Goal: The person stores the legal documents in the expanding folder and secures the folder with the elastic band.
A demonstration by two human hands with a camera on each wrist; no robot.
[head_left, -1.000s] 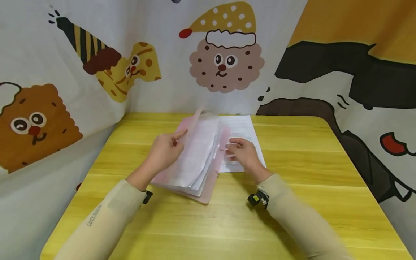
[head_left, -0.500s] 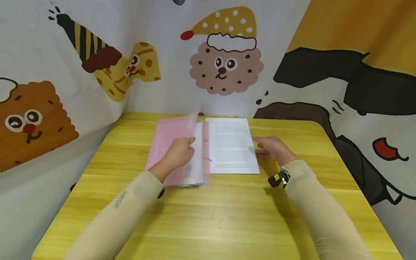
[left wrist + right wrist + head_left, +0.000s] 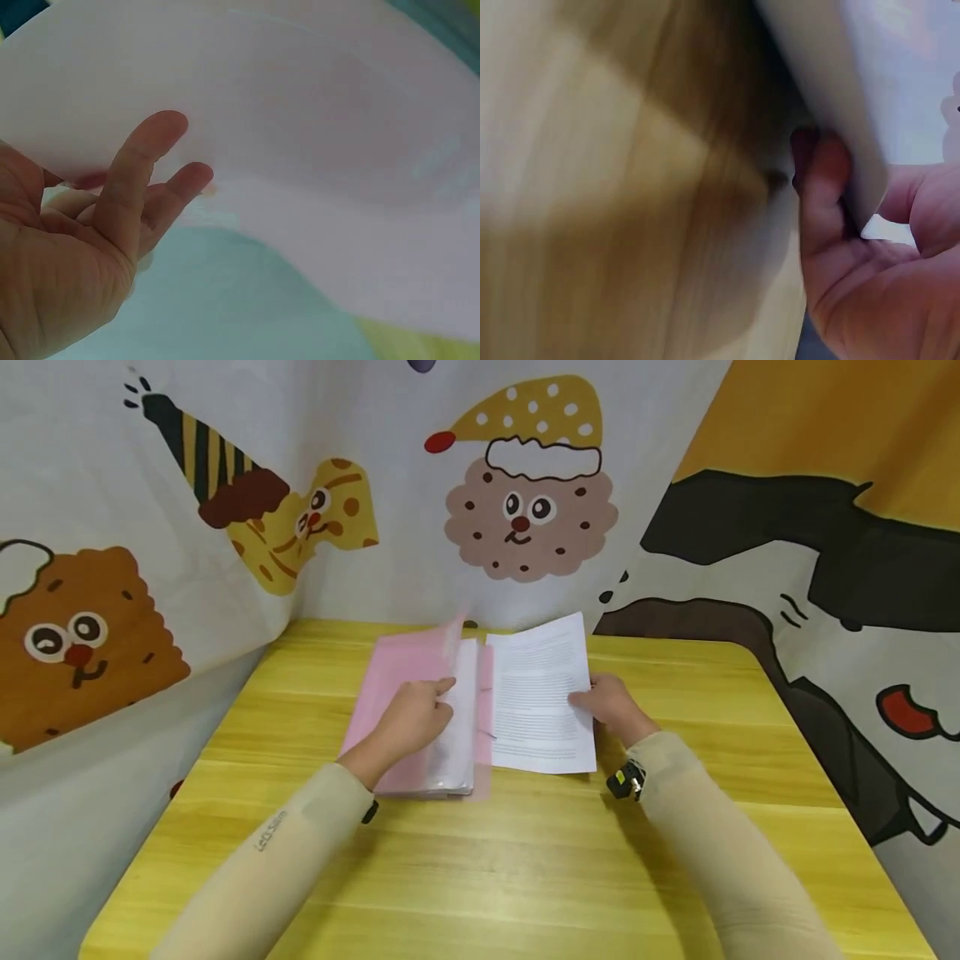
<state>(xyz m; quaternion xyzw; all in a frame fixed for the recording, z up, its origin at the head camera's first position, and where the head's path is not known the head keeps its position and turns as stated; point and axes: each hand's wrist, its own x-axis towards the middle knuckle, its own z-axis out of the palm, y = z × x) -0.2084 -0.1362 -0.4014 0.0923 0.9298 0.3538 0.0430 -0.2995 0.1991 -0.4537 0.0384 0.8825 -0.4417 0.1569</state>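
A pink translucent folder (image 3: 390,668) lies open on the table, its cover partly raised over a stack of white sheets (image 3: 463,710). My left hand (image 3: 416,718) holds the cover near its free edge, index finger extended; in the left wrist view, the pale pink cover (image 3: 337,135) bends around the fingers. Thin metal prongs (image 3: 487,735) stick out along the folder's pink strip (image 3: 483,768). Right of them is a printed sheet of paper (image 3: 536,702), its right side lifted. My right hand (image 3: 615,703) pinches that right edge, thumb on top and fingers beneath.
The yellow wood-grain table (image 3: 540,868) extends in front and to both sides. Behind it hangs a white curtain (image 3: 405,568) with cartoon prints. Wrist cameras sit on both sleeves, the right camera (image 3: 624,779) close over the table.
The left hand turned the folder's sheets and cover leftward, uncovering the printed sheet and prongs. The right hand moved right, then took the sheet's right edge and raised it.
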